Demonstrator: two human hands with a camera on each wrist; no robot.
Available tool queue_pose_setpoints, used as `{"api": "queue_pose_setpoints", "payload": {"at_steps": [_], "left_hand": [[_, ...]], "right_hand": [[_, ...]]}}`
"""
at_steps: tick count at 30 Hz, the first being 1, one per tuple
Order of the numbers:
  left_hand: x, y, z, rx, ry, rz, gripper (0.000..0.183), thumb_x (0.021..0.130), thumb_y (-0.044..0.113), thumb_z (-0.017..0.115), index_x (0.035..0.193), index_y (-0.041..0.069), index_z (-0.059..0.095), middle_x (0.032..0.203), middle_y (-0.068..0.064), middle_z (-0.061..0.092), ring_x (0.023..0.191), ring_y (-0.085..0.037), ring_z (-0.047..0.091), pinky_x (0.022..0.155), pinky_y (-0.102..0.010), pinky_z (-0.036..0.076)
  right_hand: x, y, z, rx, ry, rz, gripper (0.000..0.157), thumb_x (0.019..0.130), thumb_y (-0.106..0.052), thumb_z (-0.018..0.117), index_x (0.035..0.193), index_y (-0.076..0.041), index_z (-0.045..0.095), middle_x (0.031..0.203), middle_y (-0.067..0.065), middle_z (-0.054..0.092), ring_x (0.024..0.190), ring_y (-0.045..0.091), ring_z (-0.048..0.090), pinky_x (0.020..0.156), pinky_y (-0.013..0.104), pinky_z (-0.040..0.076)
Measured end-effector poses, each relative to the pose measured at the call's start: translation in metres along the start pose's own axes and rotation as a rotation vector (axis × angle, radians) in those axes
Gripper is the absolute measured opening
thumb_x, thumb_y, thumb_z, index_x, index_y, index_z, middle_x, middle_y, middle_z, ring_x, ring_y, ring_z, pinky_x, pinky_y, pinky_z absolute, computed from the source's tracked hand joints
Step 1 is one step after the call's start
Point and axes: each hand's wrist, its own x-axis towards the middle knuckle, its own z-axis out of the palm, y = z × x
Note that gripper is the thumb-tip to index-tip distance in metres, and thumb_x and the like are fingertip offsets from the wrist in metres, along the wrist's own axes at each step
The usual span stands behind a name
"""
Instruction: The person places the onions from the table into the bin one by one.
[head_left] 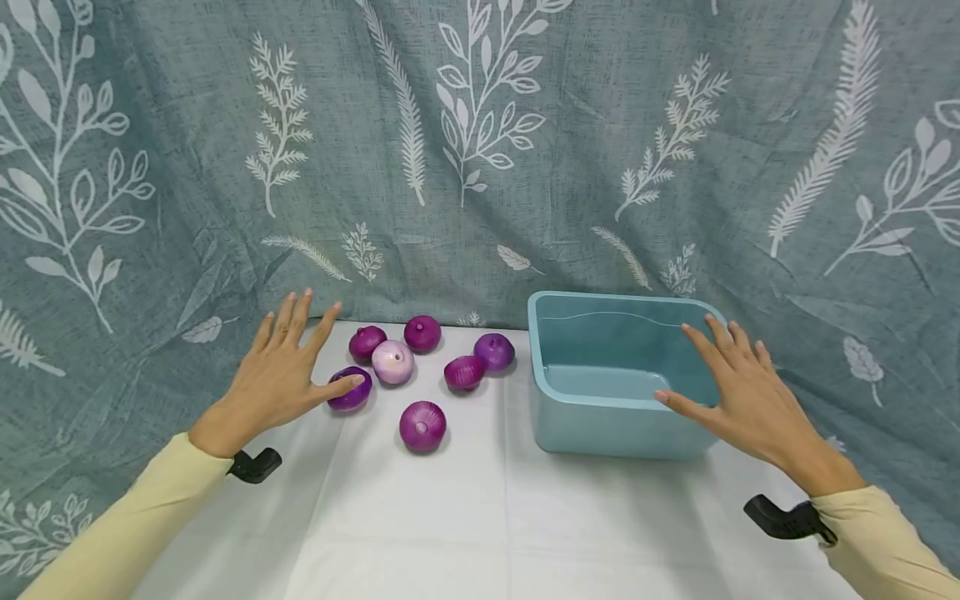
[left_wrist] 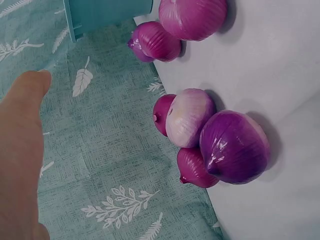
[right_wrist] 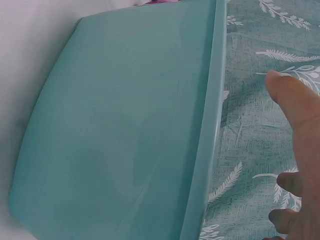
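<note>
Onions (head_left: 465,372), seven of them, lie on the white-covered desk (head_left: 450,525), most toward its back edge and left of the middle, while one front onion (head_left: 422,427) sits closer to the near edge. I have nothing gripped: my left hand (head_left: 273,375) hovers by the left end of the group with its fingers spread apart, and my right hand (head_left: 753,400) hangs about the near right corner of the blue tub (head_left: 615,433), fingers likewise apart. I read this as a ready pose, with no pickup begun.

On the head view my left thumb overlaps the dark purple onion (head_left: 351,402), but the left wrist view shows it clear of the onions. A pickup there would call for me to lower that hand and curl the fingers round the onion; smooth and rounded, it could roll if I nudge it off-centre.

Crowding complicates the approach: the pale onion (head_left: 393,362) lies close beside it, and I cannot tell for sure whether they touch. A leaf-patterned curtain (head_left: 480,242) drops right behind the back edge, leaving little space there. The tub, toward the desk's right edge, stands between my right hand and the onions.
</note>
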Motion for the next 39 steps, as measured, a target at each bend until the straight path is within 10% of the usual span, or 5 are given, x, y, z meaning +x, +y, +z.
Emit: {"api": "queue_pose_setpoints", "payload": {"at_steps": [6,12,33,39], "left_hand": [[0.004,0.002,0.002,-0.031,0.045,0.013,0.101,0.093,0.075,0.053,0.167,0.019,0.013,0.168,-0.025,0.013,0.156,-0.04,0.002,0.121,-0.063,0.013],[0.008,0.004,0.003,-0.163,0.131,-0.008,0.084,0.098,0.065,0.056,0.158,0.008,0.04,0.15,-0.025,0.049,0.138,-0.046,0.046,0.106,-0.065,0.041],[0.007,-0.005,0.018,-0.309,0.151,-0.043,0.062,0.102,0.05,0.058,0.145,0.006,0.055,0.14,-0.017,0.06,0.123,-0.039,0.058,0.093,-0.061,0.05],[0.005,-0.005,0.021,-0.363,0.104,-0.053,0.062,0.103,0.053,0.056,0.146,0.008,0.054,0.14,-0.014,0.06,0.109,-0.032,0.064,0.08,-0.053,0.054]], "right_hand": [[0.001,-0.001,-0.002,0.033,0.053,0.036,0.092,0.094,-0.056,0.07,0.164,-0.015,0.027,0.164,0.026,0.026,0.148,0.053,0.021,0.106,0.077,0.026],[-0.003,0.01,-0.002,0.095,0.24,0.077,0.066,0.096,-0.041,0.073,0.148,-0.006,0.053,0.134,0.029,0.056,0.114,0.051,0.05,0.081,0.068,0.04],[-0.028,0.085,0.014,0.317,0.077,0.377,0.072,0.105,-0.049,0.054,0.159,-0.004,0.035,0.143,0.034,0.043,0.119,0.053,0.047,0.077,0.061,0.045],[-0.034,0.098,0.021,0.471,-0.005,0.417,0.073,0.106,-0.052,0.05,0.163,-0.012,0.028,0.149,0.035,0.038,0.107,0.019,0.056,0.073,0.039,0.053]]}}
